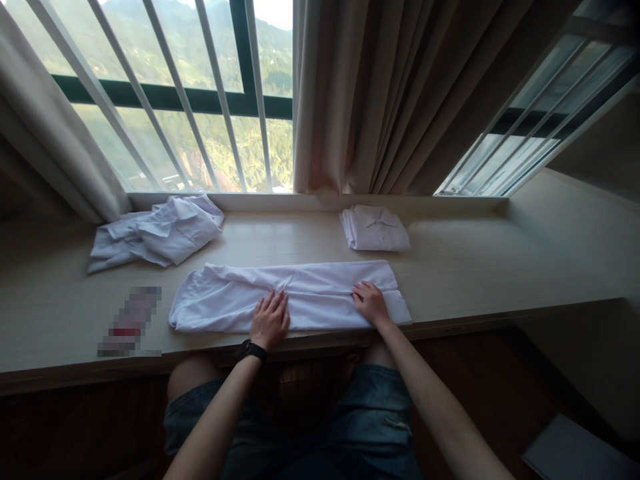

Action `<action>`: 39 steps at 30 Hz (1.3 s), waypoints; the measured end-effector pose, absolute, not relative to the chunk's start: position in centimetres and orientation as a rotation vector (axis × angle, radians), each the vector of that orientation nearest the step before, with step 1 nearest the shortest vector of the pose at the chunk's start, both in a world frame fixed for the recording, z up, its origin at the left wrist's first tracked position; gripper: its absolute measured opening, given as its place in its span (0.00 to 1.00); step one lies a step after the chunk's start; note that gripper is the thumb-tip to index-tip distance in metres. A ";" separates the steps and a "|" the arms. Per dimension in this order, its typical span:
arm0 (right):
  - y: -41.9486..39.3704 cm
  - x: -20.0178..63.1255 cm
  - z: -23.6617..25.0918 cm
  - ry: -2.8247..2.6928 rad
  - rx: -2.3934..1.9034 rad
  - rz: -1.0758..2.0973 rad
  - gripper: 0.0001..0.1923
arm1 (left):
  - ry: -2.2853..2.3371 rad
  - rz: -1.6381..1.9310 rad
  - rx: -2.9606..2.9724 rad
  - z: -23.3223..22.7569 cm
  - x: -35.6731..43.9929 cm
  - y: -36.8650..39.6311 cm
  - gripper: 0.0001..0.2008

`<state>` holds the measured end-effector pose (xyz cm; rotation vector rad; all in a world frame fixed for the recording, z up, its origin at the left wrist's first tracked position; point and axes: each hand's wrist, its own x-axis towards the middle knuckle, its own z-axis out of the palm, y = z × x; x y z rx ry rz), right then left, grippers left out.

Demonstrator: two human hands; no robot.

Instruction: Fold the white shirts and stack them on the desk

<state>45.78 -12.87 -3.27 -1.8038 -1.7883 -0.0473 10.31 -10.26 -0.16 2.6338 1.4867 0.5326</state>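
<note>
Both of my hands lay flat on the white shirt (300, 297) that stretched left to right along the near edge of the tabletop (500, 267). It had been narrowed into a long band, its sides laid in toward the middle, so a seam of overlapping cloth ran along its length. My left hand (271, 321) rested palm down near the middle of the band, fingers spread and gripping nothing, most likely to pin the layers so they could not slide apart. My right hand (370, 303) sat further right, close to that end of the shirt, fingers slightly curled with their tips pressing the cloth by the seam; I could not tell whether they pinched any fabric or only pushed on it. On my left wrist I wore a dark watch (251, 349).

Beyond the shirt, to the far right near the curtain (380, 93), a folded shirt (375, 228) sat squared off and well apart from my hands, out of the way. At the far left a heap of crumpled shirts (160, 232) lay loose beneath the barred window (165, 100), also apart from the band. A small blurred object (131, 321) lay at the near left, untouched. My knees in denim shorts (370, 413) were tucked below the tabletop.
</note>
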 end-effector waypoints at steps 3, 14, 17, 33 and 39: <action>-13.9 47.5 -3.4 -1.760 -1.860 -0.095 0.14 | 1.495 0.548 2.621 -0.3 10.3 -10.2 0.27; -18.2 56.2 -3.3 -1.146 -2.254 0.236 0.19 | 1.506 0.641 2.576 -0.7 10.0 -10.1 0.24; -18.2 56.9 -2.4 -1.046 -2.037 0.207 0.24 | 1.582 0.657 2.537 -1.2 9.8 -10.0 0.23; -13.6 57.9 -4.1 -1.143 -2.359 0.350 0.25 | 1.783 0.686 2.359 -0.4 10.1 -9.2 0.25; -13.3 58.3 -4.1 -1.091 -2.292 0.349 0.27 | 1.666 0.591 2.179 0.9 10.1 -6.9 0.24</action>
